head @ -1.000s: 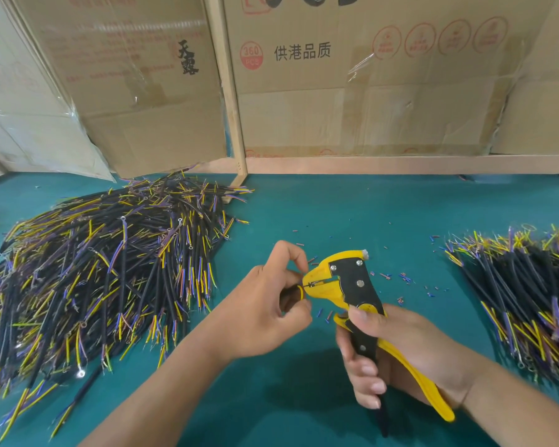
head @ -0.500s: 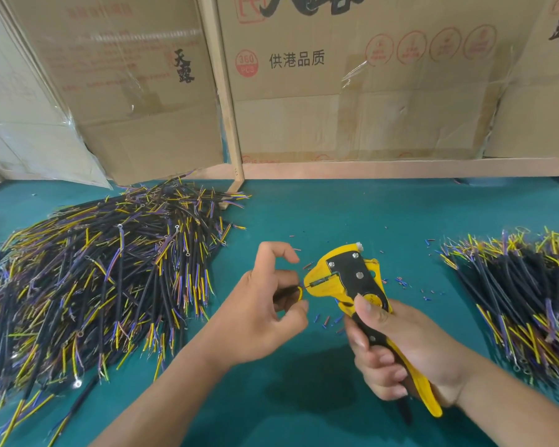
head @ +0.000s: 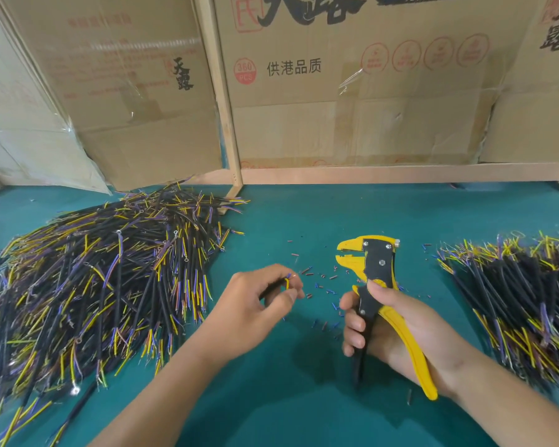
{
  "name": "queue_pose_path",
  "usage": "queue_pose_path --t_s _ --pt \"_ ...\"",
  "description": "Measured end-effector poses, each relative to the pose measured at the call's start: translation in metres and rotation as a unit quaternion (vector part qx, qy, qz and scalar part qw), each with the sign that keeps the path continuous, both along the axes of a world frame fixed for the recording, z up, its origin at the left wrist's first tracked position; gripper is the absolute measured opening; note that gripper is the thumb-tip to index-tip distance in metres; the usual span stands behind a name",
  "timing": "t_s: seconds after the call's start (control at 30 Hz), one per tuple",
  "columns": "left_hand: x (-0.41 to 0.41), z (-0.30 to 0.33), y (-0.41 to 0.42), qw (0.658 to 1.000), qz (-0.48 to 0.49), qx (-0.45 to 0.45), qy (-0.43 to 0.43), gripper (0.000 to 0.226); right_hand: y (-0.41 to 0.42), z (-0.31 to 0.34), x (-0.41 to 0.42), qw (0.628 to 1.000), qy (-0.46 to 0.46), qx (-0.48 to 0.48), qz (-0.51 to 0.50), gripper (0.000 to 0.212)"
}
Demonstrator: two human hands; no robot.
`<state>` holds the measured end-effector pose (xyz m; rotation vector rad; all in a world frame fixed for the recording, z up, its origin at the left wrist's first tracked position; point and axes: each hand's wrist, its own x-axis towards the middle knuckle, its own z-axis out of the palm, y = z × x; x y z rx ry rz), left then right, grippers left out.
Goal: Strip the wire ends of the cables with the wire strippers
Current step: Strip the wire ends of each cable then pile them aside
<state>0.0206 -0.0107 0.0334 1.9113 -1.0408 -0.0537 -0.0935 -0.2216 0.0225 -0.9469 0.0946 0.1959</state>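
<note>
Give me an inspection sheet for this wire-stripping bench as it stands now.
Surface: teal green mat, covers the bench.
Job's things: yellow and black wire strippers, mouth open, nothing in it; one black cable with coloured wire ends.
Clutter: small bits of stripped insulation scattered between the hands.
Grippers: left hand pinches the cable; right hand grips the stripper handles.
Cables: large pile of black cables at left; second pile at right.
Surroundings: printed cardboard boxes and a wooden frame behind.

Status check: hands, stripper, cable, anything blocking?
Left hand pinching a cable, wire ends clear of the tool. Right hand gripping wire strippers, head open. Insulation scraps between hands; nothing blocking.
</note>
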Motion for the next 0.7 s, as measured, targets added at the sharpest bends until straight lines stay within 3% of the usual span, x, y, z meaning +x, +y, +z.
queue_pose_path --t_s 0.3,0.5,0.6,0.7 --pt "-0.0003 -0.0025 -0.0054 0.999 0.008 0.042 0.024 0.024 -0.0023 -0.0028 0.0017 1.0 0.005 0.01 0.01 0.043" --pt "-0.007 -0.0003 -0.0064 1.0 -0.004 0.022 0.001 0.055 -0.0015 -0.0035 0.002 1.0 0.018 0.011 0.012 0.039" --pt "-0.0085 0.0002 -0.008 1.0 -0.001 0.026 -0.017 0.051 -0.001 -0.0043 0.0015 1.0 0.017 0.009 0.018 0.043" --pt "-0.0091 0.0026 -0.0077 1.0 0.003 0.019 -0.004 0.032 -0.0018 -0.005 -0.0004 0.999 0.007 0.001 0.047 0.048"
